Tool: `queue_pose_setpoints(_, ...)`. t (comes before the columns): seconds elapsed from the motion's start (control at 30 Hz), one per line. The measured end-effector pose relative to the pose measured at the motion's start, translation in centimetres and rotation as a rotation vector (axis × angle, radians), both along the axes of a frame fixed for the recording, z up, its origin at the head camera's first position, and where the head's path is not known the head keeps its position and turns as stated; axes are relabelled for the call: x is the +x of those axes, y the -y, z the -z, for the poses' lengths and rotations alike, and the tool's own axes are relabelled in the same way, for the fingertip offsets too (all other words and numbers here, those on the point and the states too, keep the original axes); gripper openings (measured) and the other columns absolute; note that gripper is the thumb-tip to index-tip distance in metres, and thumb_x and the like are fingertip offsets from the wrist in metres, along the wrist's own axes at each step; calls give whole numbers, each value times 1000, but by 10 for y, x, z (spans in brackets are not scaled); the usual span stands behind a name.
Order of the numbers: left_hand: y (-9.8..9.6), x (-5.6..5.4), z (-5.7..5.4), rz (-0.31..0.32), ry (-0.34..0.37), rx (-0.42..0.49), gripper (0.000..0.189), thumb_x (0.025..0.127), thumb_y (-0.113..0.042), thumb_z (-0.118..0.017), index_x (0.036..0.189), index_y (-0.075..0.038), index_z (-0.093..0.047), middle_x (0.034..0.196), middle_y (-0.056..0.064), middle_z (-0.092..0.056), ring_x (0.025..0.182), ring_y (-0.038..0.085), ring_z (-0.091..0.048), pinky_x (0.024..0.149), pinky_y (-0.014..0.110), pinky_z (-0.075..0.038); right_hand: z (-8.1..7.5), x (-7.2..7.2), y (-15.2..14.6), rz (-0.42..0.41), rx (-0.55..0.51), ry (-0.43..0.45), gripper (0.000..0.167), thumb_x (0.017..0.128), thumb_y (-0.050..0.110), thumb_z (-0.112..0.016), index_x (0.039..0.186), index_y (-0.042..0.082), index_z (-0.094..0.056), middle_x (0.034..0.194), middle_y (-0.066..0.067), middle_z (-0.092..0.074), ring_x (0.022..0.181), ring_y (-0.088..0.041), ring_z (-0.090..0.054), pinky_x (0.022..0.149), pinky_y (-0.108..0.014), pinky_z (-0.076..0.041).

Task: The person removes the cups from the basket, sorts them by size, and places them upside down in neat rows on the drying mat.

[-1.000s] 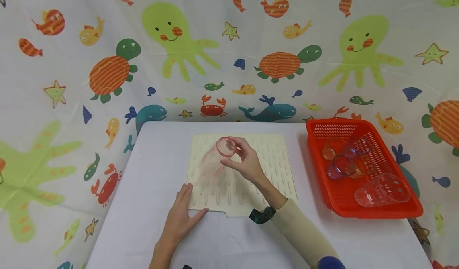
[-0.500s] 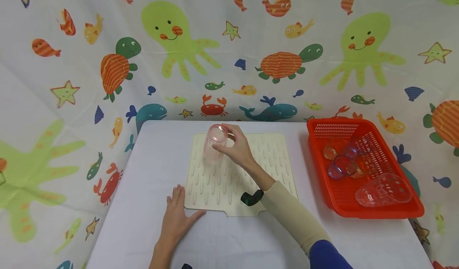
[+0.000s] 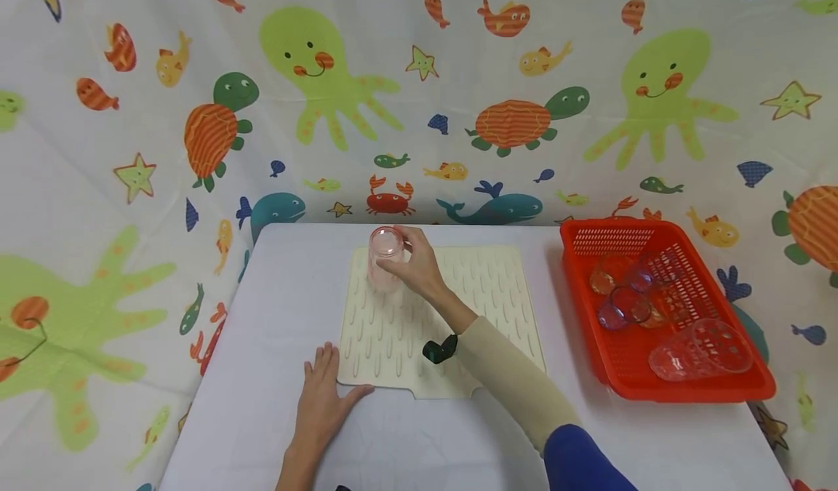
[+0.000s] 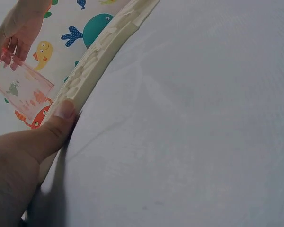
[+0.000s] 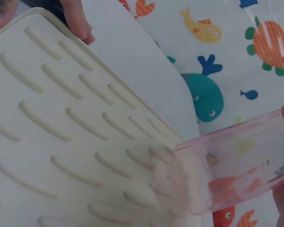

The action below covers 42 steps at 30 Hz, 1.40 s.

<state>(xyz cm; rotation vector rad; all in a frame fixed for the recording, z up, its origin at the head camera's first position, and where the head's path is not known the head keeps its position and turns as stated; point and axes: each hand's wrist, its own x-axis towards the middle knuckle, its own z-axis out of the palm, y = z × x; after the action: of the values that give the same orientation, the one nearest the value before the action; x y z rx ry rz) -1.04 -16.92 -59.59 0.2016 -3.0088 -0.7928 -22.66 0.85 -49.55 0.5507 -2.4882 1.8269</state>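
A clear pink cup (image 3: pixel 385 264) stands about upright over the back left corner of a cream ridged mat (image 3: pixel 452 316). My right hand (image 3: pixel 419 265) holds it near its upper end, thumb on one side and fingers on the other. In the right wrist view the lower end of the pink cup (image 5: pixel 227 165) is at the mat's ridges; whether it touches them I cannot tell. My left hand (image 3: pixel 321 396) rests at the mat's front left corner, fingers straight along its left side. In the left wrist view the left thumb lies against the mat's edge (image 4: pixel 92 71).
To the right stands a red plastic basket (image 3: pixel 605 364). A clear cup (image 3: pixel 700 349) lies in it, along with purple (image 3: pixel 612 315) and orange-yellow (image 3: pixel 601 280) see-through cups. A white cloth covers the table (image 3: pixel 288 287); a sea-animal curtain (image 3: pixel 419 98) hangs behind.
My right hand has carried the pink cup left and back to the mat's far left corner. The cup has gone from tilted to about upright. My left hand has shifted slightly left.
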Motion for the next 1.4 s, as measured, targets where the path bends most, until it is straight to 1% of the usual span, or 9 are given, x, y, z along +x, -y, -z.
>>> queue_pose_setpoints(0.2,-1,0,2,1,-12,15,109,75,-54,-81,151,9,-33,161,27,-29,152,44,-21,128,58,-14,5,-4,3,9,8,14,66,83,18,-82,141,7,-52,138,-11,-54,130,-26,-54,116,-41,-48)
queue_pose_setpoints(0.47,-1,0,1,-8,-4,36,108,76,-51,-81,151,9,-32,161,27,-27,153,44,-20,129,58,-13,16,-7,6,-14,20,25,70,83,21,-83,143,6,-50,138,-11,-53,129,-25,-54,116,-39,-47)
queue_pose_setpoints(0.67,-1,0,1,-7,10,36,108,77,-52,-80,151,9,-31,162,28,-26,153,45,-19,129,59,-13,15,-9,8,-22,43,25,69,84,21,-82,143,7,-50,138,-11,-53,128,-25,-53,116,-40,-48)
queue_pose_setpoints(0.8,0,-1,2,-9,4,38,108,77,-52,-80,151,9,-31,162,28,-26,153,45,-19,129,58,-11,14,-12,10,-35,61,10,69,84,21,-83,143,6,-50,137,-12,-53,124,-25,-54,114,-40,-50)
queue_pose_setpoints(0.93,2,-1,3,-8,3,49,109,77,-52,-80,152,10,-31,162,28,-26,153,45,-18,130,57,-10,14,-15,11,-44,101,-7,71,84,22,-82,145,5,-49,137,-13,-53,120,-25,-54,108,-39,-55)
queue_pose_setpoints(1.03,2,-1,4,-10,4,51,109,76,-52,-80,152,9,-31,162,28,-26,153,45,-18,130,57,-10,14,-16,12,-52,151,-2,74,86,25,-81,148,6,-45,140,-13,-51,122,-25,-54,105,-40,-56)
queue_pose_setpoints(1.2,2,-2,5,-16,-6,53,109,76,-52,-81,151,9,-32,162,28,-26,153,45,-19,130,57,-10,13,-17,11,-68,238,14,78,89,30,-78,152,7,-39,148,-12,-47,132,-25,-51,113,-41,-51)
queue_pose_setpoints(1.4,1,-1,6,-20,-12,65,109,75,-51,-82,151,9,-32,162,28,-26,153,45,-19,129,58,-10,9,-17,9,-79,278,17,80,89,31,-78,153,5,-37,150,-14,-46,136,-27,-50,117,-43,-47)
